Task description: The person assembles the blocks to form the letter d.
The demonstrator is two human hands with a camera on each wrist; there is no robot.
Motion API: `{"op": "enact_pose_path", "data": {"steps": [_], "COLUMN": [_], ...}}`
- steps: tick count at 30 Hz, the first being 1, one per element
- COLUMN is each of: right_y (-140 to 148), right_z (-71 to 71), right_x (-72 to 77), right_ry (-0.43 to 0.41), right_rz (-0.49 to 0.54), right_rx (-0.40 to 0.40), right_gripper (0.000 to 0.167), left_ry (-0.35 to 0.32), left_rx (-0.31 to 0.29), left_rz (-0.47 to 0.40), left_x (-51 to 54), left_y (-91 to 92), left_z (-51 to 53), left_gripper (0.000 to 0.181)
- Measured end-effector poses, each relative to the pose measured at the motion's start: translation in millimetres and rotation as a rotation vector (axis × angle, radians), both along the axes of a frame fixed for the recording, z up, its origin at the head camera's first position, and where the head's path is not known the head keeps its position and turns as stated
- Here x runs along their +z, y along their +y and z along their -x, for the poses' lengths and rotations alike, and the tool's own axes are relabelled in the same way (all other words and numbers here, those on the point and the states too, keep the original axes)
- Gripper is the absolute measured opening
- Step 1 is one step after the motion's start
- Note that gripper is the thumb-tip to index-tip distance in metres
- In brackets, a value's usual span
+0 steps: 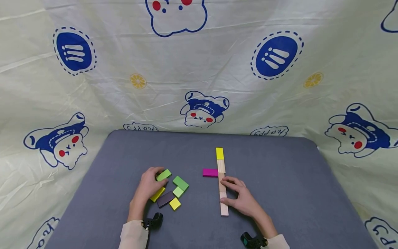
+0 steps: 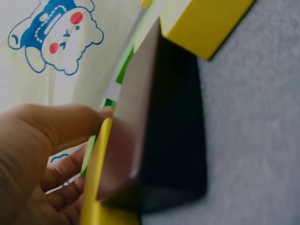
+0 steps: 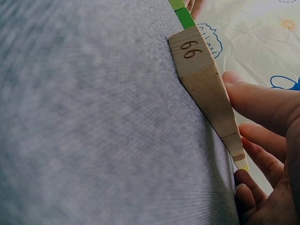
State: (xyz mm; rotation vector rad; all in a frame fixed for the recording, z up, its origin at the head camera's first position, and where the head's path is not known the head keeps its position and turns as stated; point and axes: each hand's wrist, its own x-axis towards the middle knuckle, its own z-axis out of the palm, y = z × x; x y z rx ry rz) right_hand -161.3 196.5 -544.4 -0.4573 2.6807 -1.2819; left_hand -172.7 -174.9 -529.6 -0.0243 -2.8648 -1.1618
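Note:
In the head view my left hand (image 1: 148, 185) pinches a light green block (image 1: 163, 175) between thumb and fingers. Just below that hand lie a yellow block (image 1: 158, 194) and a dark purple block (image 1: 166, 199), which fills much of the left wrist view. My right hand (image 1: 244, 199) touches a straight row of plain wooden blocks (image 1: 224, 208) from the right, thumb and fingertips along its side. A yellow block (image 1: 219, 153) forms the row's far end, and a magenta block (image 1: 210, 172) sticks out to its left. The nearest wooden block (image 3: 190, 54) bears the number 66.
Beside the left hand are a green block (image 1: 180, 183), a small light green block (image 1: 178, 192) and a small yellow block (image 1: 175, 203). Grey cloth covers the table (image 1: 298, 193). A printed white curtain (image 1: 230, 58) hangs behind it.

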Motion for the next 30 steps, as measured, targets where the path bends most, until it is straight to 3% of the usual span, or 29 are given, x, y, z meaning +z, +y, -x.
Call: {"op": "enact_pose_path", "data": {"steps": [7,17,25,30], "right_y": [0.4,1.3,2.9,1.6], "right_z": [-1.0,-2.1,-2.8,-2.0], "right_x": [0.1,0.7,-0.2,0.2], "right_ry": [0.01,0.017,0.008,0.013], "right_rz": [-0.001,0.003,0.007,0.005], "right_rx": [0.007,0.0,-0.011,0.0], "right_gripper": [0.065,0.065,0.064,0.064], "left_ry": [0.014,0.058,0.111,0.129], "left_rx": [0.033,0.037,-0.003,-0.025], "left_rz": [0.005,-0.041,-0.091,-0.118], "left_x": [1.5,17.0,29.7,31.6], "left_y": [4.8,13.7,41.5,57.6], "left_z": [4.7,8.6,14.1,14.8], "left_gripper": [0.036,0.036,0.034,0.031]}}
